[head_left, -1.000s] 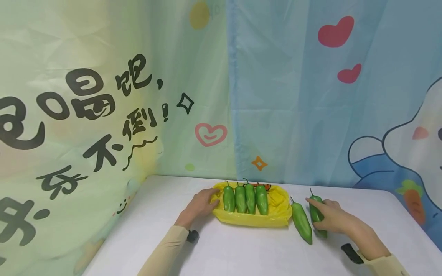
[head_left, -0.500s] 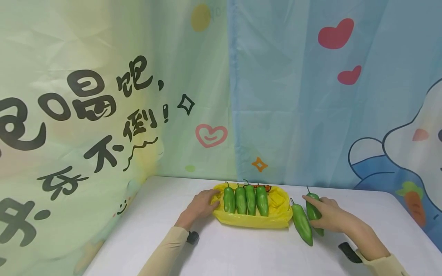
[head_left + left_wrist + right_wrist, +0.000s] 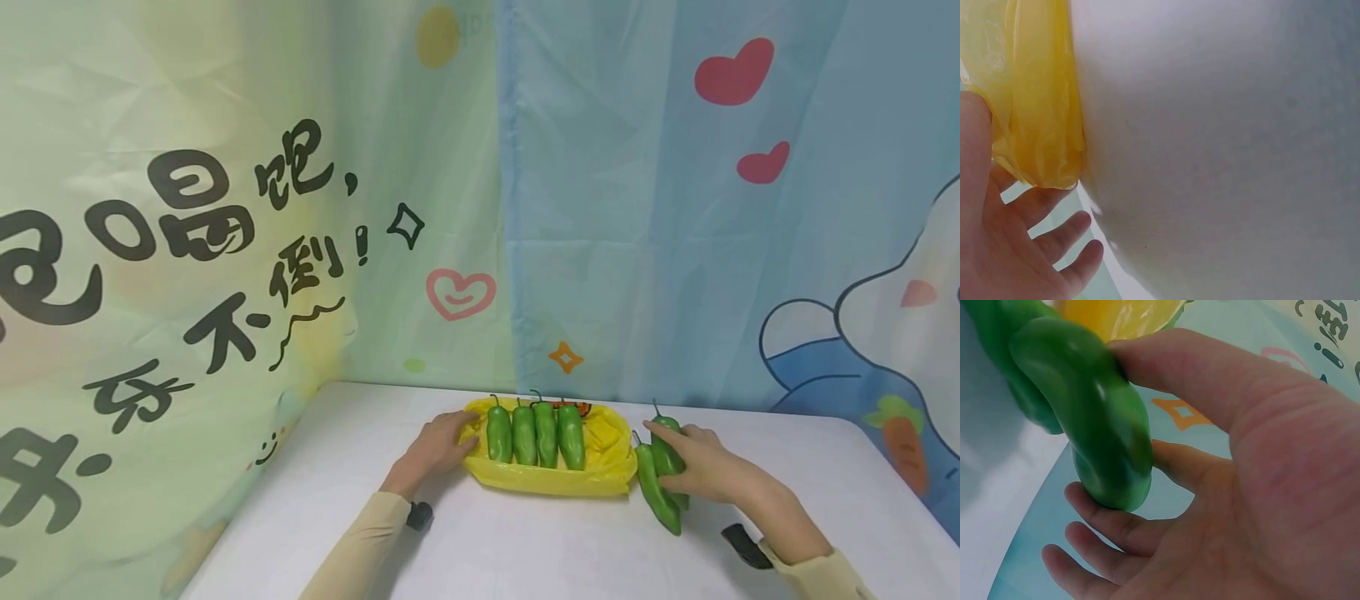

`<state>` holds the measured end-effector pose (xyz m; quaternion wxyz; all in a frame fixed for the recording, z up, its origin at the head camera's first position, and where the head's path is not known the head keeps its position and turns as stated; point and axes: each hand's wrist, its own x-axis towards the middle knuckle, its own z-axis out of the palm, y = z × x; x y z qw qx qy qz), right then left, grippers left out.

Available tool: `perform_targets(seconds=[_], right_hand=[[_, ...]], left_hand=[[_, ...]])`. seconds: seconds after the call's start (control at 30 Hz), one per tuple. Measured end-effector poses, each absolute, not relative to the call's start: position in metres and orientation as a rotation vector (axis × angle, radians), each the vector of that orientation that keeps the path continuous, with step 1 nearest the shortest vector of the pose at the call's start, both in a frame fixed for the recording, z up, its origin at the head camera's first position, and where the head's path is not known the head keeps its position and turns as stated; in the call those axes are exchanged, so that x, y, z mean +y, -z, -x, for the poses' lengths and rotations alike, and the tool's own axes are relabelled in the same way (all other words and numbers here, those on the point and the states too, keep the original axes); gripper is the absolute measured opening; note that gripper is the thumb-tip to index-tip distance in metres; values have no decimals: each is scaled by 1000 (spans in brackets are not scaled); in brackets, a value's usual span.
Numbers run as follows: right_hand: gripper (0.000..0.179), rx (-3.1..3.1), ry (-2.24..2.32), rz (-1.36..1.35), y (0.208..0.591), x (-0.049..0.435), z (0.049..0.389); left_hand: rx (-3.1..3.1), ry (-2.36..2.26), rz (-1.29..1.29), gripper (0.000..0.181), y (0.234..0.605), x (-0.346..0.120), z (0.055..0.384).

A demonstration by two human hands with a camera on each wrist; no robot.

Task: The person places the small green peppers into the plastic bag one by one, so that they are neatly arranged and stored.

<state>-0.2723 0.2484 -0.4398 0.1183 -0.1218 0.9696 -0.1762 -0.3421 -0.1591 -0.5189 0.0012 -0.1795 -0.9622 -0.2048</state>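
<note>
A yellow plastic bag (image 3: 551, 480), its sides folded down like a tray, holds several long green chili peppers (image 3: 522, 433) standing side by side. My left hand (image 3: 433, 443) grips its left end, thumb over the edge and fingers behind the yellow plastic (image 3: 1047, 112). To the right of the bag, my right hand (image 3: 707, 468) pinches a green chili pepper (image 3: 1094, 412) between thumb and fingers. Another green chili pepper (image 3: 654, 493) lies on the table between the bag and the held pepper, which partly overlaps it in the head view.
A white cloth (image 3: 525, 550) covers the table. Behind it hangs a printed curtain (image 3: 585, 192) with hearts, dark lettering and a cartoon figure. An orange-red print (image 3: 577, 408) shows at the bag's back edge.
My right hand has moved left with its chili pepper, bringing it right against the loose one beside the bag. The left hand and the bag have stayed in place.
</note>
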Motion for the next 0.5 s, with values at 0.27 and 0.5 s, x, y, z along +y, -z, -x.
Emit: perform_targets(seconds=[0.27,0.5], right_hand=[[80,2843,528,395,437,243,275],[81,2827,541,411,432,238,280]], left_hand=[[-3025,644,548,48,518,-159,341],[-3024,660,539,47,520,-158,342]])
